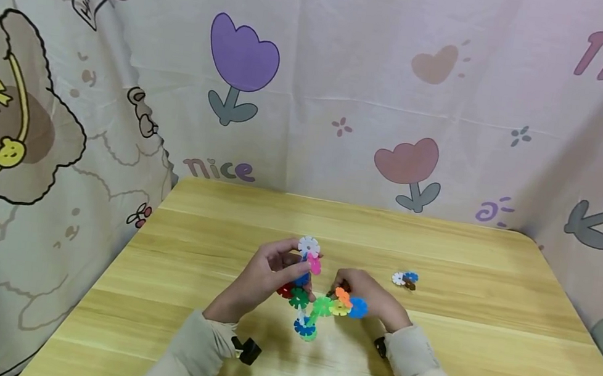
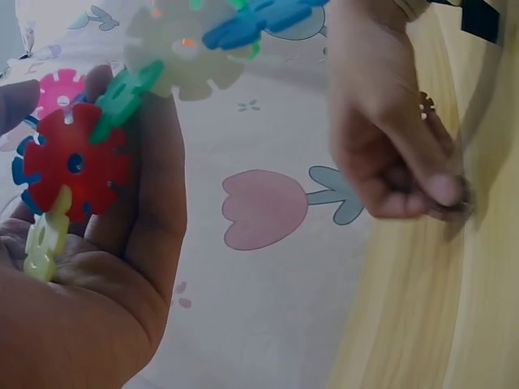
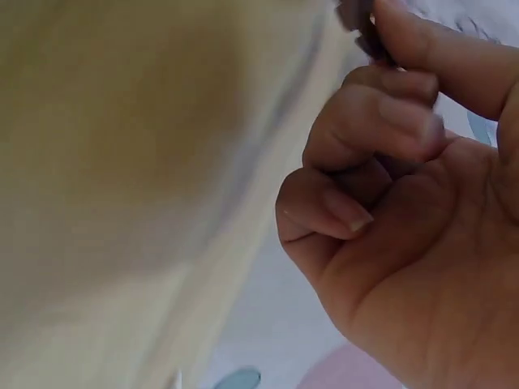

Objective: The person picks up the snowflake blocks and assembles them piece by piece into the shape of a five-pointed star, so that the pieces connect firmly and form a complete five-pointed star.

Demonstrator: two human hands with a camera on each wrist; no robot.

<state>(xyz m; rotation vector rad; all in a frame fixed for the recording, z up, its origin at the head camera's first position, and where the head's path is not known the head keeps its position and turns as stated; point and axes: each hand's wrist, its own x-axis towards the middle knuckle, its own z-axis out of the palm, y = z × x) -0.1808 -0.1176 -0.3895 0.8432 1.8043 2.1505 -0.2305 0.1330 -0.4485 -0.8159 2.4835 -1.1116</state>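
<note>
My left hand (image 1: 258,273) grips a chain of interlocking plastic flower discs (image 1: 323,306) raised over the table. Its top end carries a white disc (image 1: 308,246) and a pink disc (image 1: 314,264) near the thumb. In the left wrist view, a red disc (image 2: 71,166) lies over the curled fingers, with a pale yellow disc (image 2: 47,243) by the palm. Beside the chain's orange, yellow and blue end, my right hand (image 1: 370,292) pinches a dark brown disc (image 3: 354,14) between thumb and forefinger, its other fingers curled in. The chain partly covers that hand in the head view.
To the right on the wooden table (image 1: 231,217) lies a small group of white, blue and brown discs (image 1: 410,277). A printed cloth (image 1: 328,154) hangs behind the table's far edge and along both sides. Each wrist wears a small black camera mount (image 1: 248,351).
</note>
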